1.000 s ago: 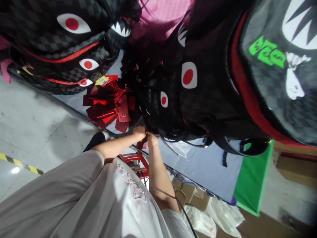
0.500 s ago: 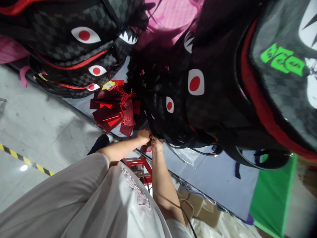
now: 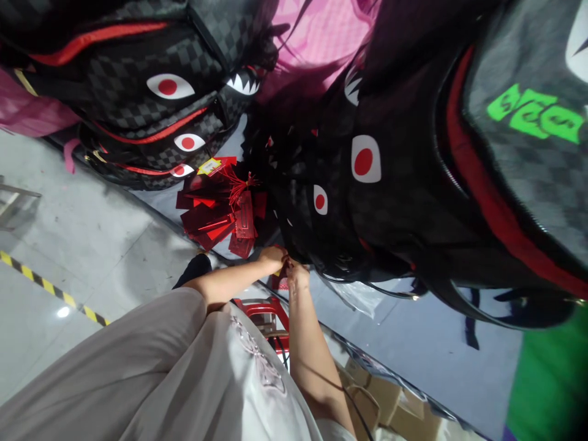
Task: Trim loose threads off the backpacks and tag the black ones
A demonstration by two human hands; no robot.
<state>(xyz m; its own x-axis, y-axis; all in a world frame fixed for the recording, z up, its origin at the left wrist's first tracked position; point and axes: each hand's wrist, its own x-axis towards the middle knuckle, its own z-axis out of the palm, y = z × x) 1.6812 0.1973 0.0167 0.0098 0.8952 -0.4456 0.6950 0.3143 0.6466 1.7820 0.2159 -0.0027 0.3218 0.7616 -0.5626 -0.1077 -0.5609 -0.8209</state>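
Observation:
Both my hands meet at the near edge of a black checkered backpack (image 3: 367, 202) printed with red-and-white eyes and shark teeth. My left hand (image 3: 272, 258) is pinched closed at the bag's lower edge, and my right hand (image 3: 296, 274) is closed right beside it, touching it. A small red tag (image 3: 278, 282) shows just under the two hands; which hand holds it is unclear. A heap of red hang tags (image 3: 215, 211) with red strings lies on the grey-blue table (image 3: 404, 331) just left of the bag.
More checkered backpacks (image 3: 151, 104) are stacked at the upper left, and a large one with green lettering (image 3: 533, 116) fills the right. A red stool (image 3: 261, 309) stands below my arms, cardboard boxes (image 3: 381, 395) under the table. Grey floor with yellow-black tape (image 3: 50, 288) lies left.
The view has drifted so everything sits slightly lower and to the right. My hands stay together at the same spot on the bag's edge.

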